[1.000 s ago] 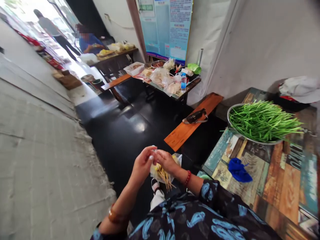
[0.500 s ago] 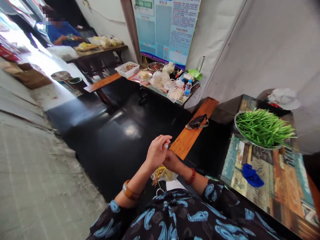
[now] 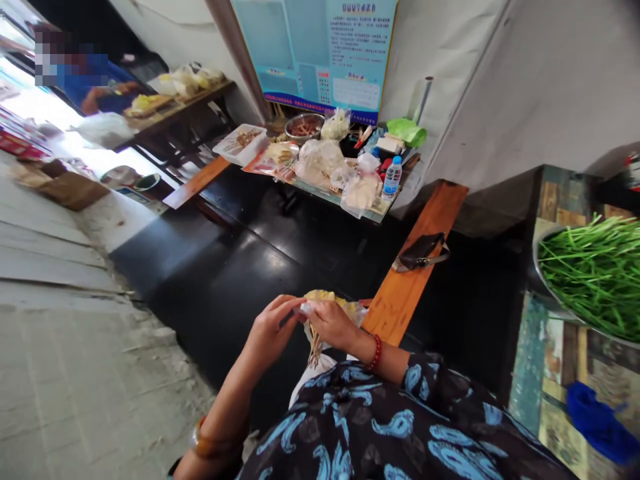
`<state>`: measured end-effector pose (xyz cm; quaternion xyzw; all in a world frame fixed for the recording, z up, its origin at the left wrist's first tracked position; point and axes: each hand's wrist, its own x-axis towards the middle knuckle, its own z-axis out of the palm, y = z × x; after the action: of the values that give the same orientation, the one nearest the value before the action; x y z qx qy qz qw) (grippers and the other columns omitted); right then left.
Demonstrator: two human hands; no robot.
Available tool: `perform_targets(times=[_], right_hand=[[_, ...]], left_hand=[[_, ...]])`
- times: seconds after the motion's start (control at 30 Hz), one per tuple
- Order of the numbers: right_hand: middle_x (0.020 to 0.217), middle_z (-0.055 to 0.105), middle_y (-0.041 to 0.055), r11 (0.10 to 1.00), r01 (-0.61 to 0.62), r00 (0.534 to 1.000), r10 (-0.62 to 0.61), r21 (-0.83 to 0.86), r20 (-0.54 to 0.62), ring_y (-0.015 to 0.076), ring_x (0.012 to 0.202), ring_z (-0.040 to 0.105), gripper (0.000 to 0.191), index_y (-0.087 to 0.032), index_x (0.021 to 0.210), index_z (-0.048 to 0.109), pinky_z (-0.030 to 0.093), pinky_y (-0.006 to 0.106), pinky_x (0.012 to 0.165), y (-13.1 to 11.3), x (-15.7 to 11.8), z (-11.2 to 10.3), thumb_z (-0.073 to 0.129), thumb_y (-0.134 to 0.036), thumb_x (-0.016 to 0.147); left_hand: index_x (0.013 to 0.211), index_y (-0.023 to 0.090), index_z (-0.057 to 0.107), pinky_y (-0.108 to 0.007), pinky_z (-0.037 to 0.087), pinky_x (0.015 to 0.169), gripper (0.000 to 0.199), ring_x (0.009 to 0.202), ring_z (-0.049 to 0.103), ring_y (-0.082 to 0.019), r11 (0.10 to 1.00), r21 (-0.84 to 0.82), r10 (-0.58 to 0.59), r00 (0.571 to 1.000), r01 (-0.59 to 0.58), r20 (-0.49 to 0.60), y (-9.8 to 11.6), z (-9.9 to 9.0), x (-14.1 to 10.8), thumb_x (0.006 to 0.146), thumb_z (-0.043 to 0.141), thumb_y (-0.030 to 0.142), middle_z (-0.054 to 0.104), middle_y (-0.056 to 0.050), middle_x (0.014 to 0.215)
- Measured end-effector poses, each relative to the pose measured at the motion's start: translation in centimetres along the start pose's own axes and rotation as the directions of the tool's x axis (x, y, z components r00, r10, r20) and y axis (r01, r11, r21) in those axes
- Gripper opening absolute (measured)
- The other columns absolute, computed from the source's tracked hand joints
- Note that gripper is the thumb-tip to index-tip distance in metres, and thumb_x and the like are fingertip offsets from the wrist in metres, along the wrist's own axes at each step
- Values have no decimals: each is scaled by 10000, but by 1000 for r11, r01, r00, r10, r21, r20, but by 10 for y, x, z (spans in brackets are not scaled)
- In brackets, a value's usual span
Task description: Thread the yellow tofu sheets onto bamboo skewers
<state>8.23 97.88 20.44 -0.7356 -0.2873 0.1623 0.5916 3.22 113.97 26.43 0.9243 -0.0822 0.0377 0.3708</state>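
My left hand [image 3: 270, 330], below an amber-coloured bangle [image 3: 215, 443], reaches in from the left with its fingertips pressed together. They meet the thumb and fingers of my right hand [image 3: 327, 323], whose wrist carries a red bead bracelet [image 3: 376, 353]. Both hands are closed in a pinch; what lies between the fingertips is too small to make out. A whitish spot shows at the right thumb. Just beneath and behind my right hand is a clear plastic bag [image 3: 356, 312] with yellow food [image 3: 321, 295] on thin wooden skewers [image 3: 315, 350], partly hidden by the hand.
Ahead, a table holds a skewer tray [image 3: 243, 145], a metal bowl [image 3: 304, 127], bagged food [image 3: 320, 160] and a water bottle [image 3: 393, 177]. A waist bag [image 3: 421, 252] lies on an orange bench [image 3: 395, 300]. Right are green stalks [image 3: 595, 267] and blue cloth [image 3: 597, 420]. A person [image 3: 107, 97] sits far left.
My hands, overlapping before, now meet at the fingertips, the left lower and farther left. More of the skewers shows. The view has shifted, moving the right table partly out of frame.
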Motion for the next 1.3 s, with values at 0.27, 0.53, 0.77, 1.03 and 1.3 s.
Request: perform_targets(times=[0.27,0.53,0.77,1.03,1.3], right_hand=[[694,592,6,997,-73,976,75,18,-203,143,646,546,397,-188,888,688,418,251,636,20,94,-46,340,-302,1042],[818,668,52,983,-131,939,80,-133,-334,187,787,620,247,-201,881,635,478,291,757,57,191,-49,414,-220,990],[882,690,93,946,-225,927,134,-233,-350,229,869,650,183,-203,866,606,508,354,822,67,283,-48,452,-137,940],[929,693,55,901,-352,869,212,-256,-447,209,844,681,112,-222,1034,573,504,312,765,68,357,-61,509,-181,953],[894,701,24,928,-267,944,199,-260,-262,174,794,693,74,-218,1020,602,512,277,732,69,393,-98,577,-248,957]], left_hand=[[832,185,643,-287,470,757,208,768,581,-158,977,192,120,987,-98,-108,-39,-2,118,948,471,195,631,-41,792],[1216,170,604,-276,545,740,354,825,655,-151,988,-135,94,978,-69,188,-129,-15,217,868,574,226,699,-81,1059],[1411,161,511,-419,540,988,527,1128,667,-244,932,-292,314,884,-216,348,-214,-32,305,890,567,219,669,-168,1274],[1327,154,559,-343,553,889,411,999,694,-219,953,-253,249,911,-169,329,-253,-54,361,930,519,254,716,-133,1129],[803,166,629,-273,481,660,251,651,576,-155,938,-114,346,890,-327,297,-252,-73,399,951,427,183,612,-51,709]])
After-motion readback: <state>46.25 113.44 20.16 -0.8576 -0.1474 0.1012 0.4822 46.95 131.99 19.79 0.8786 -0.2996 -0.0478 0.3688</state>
